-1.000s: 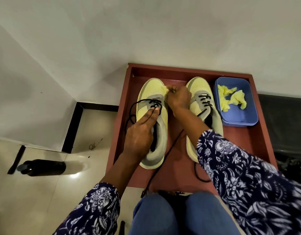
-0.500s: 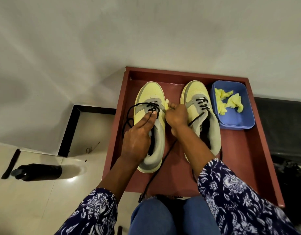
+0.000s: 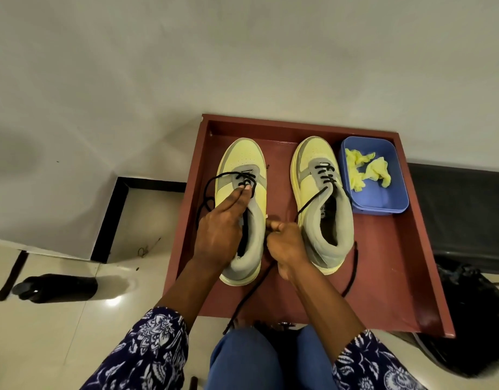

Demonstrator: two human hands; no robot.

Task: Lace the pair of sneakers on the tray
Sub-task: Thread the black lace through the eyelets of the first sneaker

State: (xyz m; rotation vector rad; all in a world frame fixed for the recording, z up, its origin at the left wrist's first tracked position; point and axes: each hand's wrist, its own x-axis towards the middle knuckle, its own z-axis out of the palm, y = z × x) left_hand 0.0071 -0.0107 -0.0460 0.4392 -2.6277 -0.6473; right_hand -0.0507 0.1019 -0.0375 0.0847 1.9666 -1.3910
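Note:
Two yellow-and-grey sneakers stand side by side, toes away from me, on a red-brown tray [image 3: 383, 263]. My left hand [image 3: 220, 229] lies over the left sneaker [image 3: 242, 156], its straight fingertips pressing on the black lace [image 3: 214, 180], which loops out to the left. The right sneaker [image 3: 313, 153] has several lace crossings, and its loose lace [image 3: 313, 199] runs diagonally down under my right hand [image 3: 284, 243]. This hand is curled into a fist between the shoes. A small pale scrap tip [image 3: 266, 216] shows at its fingers.
A blue tub [image 3: 383, 204] holding crumpled yellow pieces [image 3: 363, 170] sits in the tray's far right corner. A black bottle [image 3: 57, 287] lies on the floor to the left. A dark bag [image 3: 473, 319] stands at the right, and my knees are just below the tray's near edge.
My right hand has drawn back from the left sneaker's toe to the gap between the shoes, staying curled. My left hand stays pressed on the laces.

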